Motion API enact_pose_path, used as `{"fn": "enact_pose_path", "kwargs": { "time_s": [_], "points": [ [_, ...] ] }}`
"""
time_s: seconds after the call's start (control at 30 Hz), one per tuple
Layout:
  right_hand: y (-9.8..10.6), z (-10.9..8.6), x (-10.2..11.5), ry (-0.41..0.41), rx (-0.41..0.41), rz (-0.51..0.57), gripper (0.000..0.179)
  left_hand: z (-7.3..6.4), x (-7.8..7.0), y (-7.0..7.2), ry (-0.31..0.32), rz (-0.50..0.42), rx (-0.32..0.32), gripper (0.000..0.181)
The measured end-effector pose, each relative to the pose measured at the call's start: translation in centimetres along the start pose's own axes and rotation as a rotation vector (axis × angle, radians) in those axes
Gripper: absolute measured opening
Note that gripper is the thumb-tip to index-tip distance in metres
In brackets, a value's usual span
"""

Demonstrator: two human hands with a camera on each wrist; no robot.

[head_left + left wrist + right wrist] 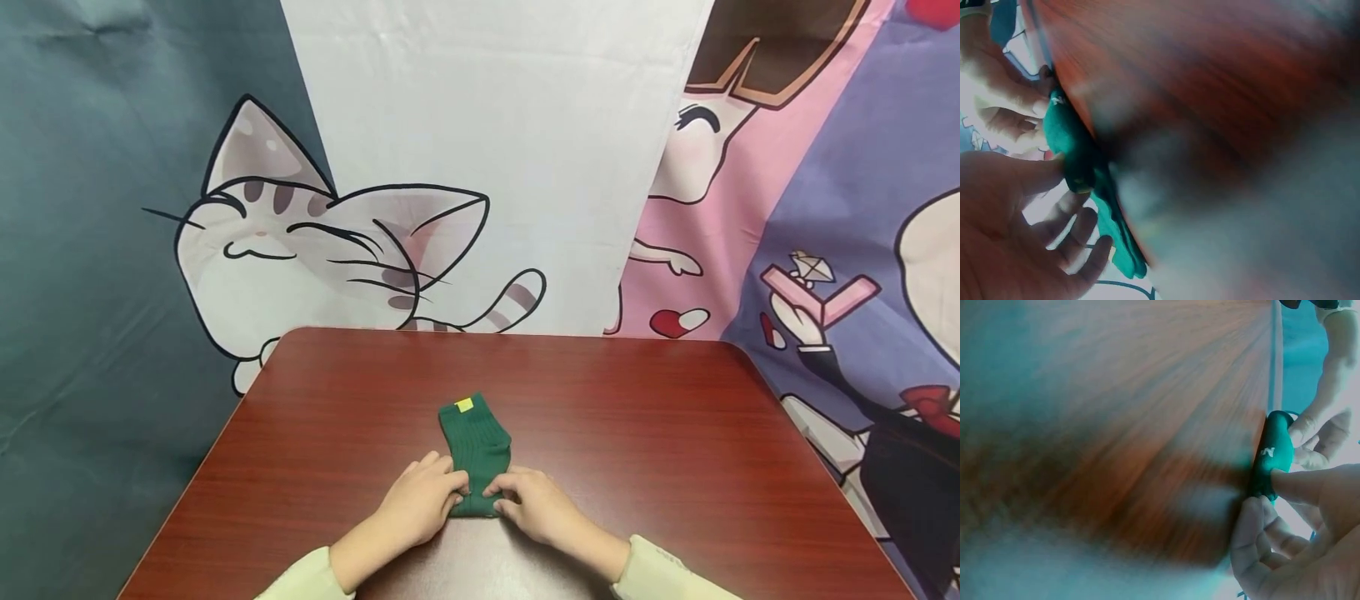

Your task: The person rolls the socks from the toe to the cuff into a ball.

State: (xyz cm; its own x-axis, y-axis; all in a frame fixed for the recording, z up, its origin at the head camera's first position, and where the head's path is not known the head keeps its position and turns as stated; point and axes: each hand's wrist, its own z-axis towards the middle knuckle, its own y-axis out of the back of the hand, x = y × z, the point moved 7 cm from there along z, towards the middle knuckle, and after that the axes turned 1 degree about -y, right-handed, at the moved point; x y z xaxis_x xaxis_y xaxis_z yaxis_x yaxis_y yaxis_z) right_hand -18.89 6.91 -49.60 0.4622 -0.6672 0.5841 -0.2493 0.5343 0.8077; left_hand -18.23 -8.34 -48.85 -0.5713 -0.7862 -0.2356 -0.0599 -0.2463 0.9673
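Note:
A dark green ribbed sock (480, 446) lies on the table, its cuff end with a yellow label (465, 405) pointing away from me. Its near end is folded into a thick roll (1067, 134), which bears a small white mark. My left hand (422, 500) grips the left side of this roll between thumb and curled fingers. On the right side, my right hand (536, 504) pinches the roll the same way, thumb on the near face in the right wrist view. The sock's far part lies flat beyond both hands.
The reddish-brown wooden table (637, 417) has rounded far corners. Behind it hangs a printed cloth backdrop (480, 125) with a cartoon cat and figures. Light green sleeves (660, 571) cover both forearms.

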Motion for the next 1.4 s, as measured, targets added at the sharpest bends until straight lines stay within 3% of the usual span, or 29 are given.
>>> {"fn": "enact_pose_path", "kwargs": {
  "time_s": [0.07,0.2,0.3,0.43,0.7,0.87,1.17,1.4],
  "points": [
    [0.0,0.0,-0.1,-0.008,-0.005,-0.013,0.016,-0.1,-0.2,0.2,-0.045,0.030,-0.029,0.005],
    [0.0,-0.1,-0.4,-0.028,0.001,0.001,0.017,-0.4,0.0,0.4,-0.089,-0.005,-0.038,0.006],
    [-0.1,-0.1,-0.7,-0.048,0.017,0.027,0.018,-0.7,0.3,0.5,-0.081,-0.044,-0.036,0.021],
    [-0.2,-0.3,-0.8,-0.058,0.039,0.057,0.018,-0.9,0.4,0.4,-0.070,-0.030,-0.011,0.033],
    [-0.7,-0.5,-0.4,-0.047,0.091,0.011,0.033,-0.9,0.2,-0.1,-0.045,0.001,0.021,0.021],
    [-0.7,-0.5,-0.2,-0.053,0.072,-0.056,0.036,-0.8,-0.1,0.0,-0.066,0.020,0.001,0.018],
    [-0.6,-0.7,0.1,-0.044,0.031,-0.072,0.035,-0.8,-0.2,0.0,-0.120,-0.015,-0.010,0.014],
    [-0.3,-0.9,0.2,0.006,-0.052,-0.079,0.026,-0.8,0.0,0.0,-0.085,-0.067,0.015,0.015]
  ]
}}
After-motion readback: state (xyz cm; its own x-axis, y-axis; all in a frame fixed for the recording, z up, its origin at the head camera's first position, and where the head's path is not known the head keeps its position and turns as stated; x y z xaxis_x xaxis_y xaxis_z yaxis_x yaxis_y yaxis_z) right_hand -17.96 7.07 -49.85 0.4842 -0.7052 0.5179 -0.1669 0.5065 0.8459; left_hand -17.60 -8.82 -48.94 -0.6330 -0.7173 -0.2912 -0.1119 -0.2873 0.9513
